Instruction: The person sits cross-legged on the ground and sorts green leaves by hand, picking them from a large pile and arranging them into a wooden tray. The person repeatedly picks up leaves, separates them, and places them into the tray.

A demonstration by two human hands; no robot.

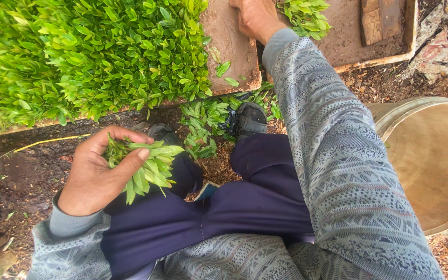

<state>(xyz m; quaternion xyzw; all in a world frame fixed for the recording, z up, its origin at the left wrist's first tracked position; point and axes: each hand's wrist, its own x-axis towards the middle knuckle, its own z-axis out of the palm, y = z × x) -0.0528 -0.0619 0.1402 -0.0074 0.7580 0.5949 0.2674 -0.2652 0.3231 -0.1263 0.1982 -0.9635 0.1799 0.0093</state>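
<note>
Now, from the head camera, the left hand (99, 173) is curling closed around a bunch of green cuttings (146, 166), holding it just below the near edge of the planting tray (234, 46), above the person's dark trousers (224, 207). The right hand (255, 18) is reaching out to the bare brown soil of that tray, right beside the dense block of planted cuttings (89, 52); its fingers are running out of the picture, so whether it is pinching a stem I cannot tell. Doing this well probably means feeding one stem at a time from a loose grip, without crushing the leaves. More loose cuttings (203, 122) are lying on the ground under the tray's near edge, by a dark shoe (251, 118). A round wooden tub (431, 155) is sitting right of the tray, crowding the patterned sleeve (333, 145).
</note>
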